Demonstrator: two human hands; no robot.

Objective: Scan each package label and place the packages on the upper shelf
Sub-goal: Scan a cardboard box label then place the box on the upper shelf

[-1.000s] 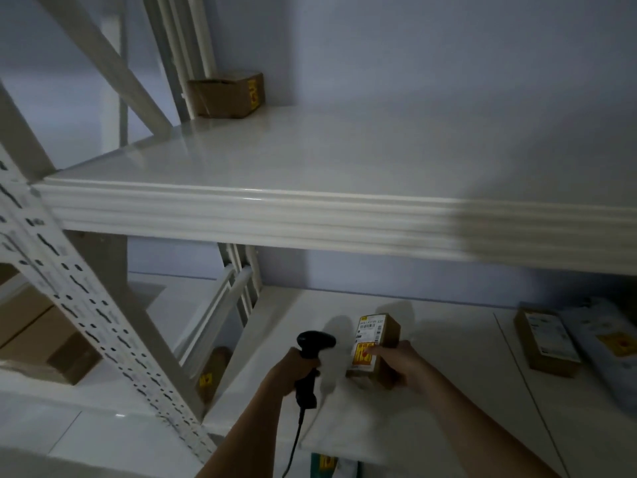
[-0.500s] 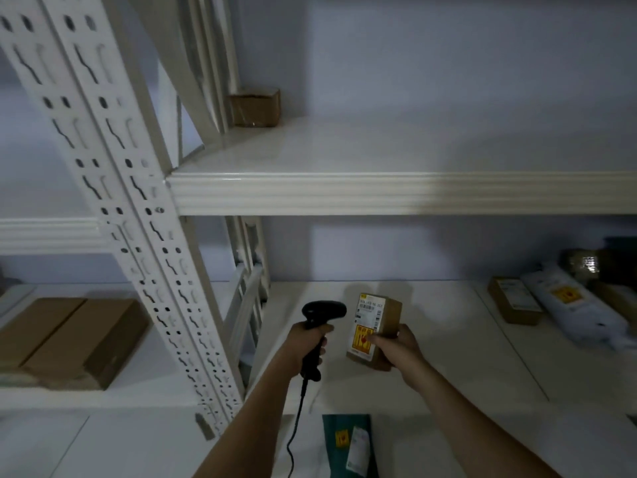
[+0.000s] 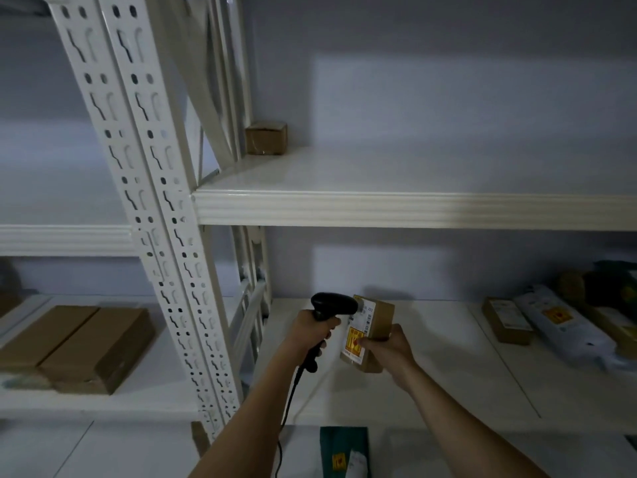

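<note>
My right hand (image 3: pixel 387 348) grips a small brown cardboard package (image 3: pixel 377 327) upright above the lower shelf (image 3: pixel 431 384), its white label with a yellow sticker turned to the left. My left hand (image 3: pixel 312 331) holds a black corded barcode scanner (image 3: pixel 332 305) by its handle, its head right against the top of the label. The upper shelf (image 3: pixel 396 208) runs across the middle, with one small brown box (image 3: pixel 266 138) at its back left corner.
A brown box (image 3: pixel 505 320), a white mailer bag (image 3: pixel 565 327) and darker parcels lie at the right of the lower shelf. Large cardboard boxes (image 3: pixel 76 348) sit on the neighbouring shelf left. A perforated white upright (image 3: pixel 151 208) stands between them. A green parcel (image 3: pixel 344 451) lies below.
The view has tilted and shifted, so the upper shelf now appears higher. The scanner head has closed in on the package label, and my right hand has raised the package slightly.
</note>
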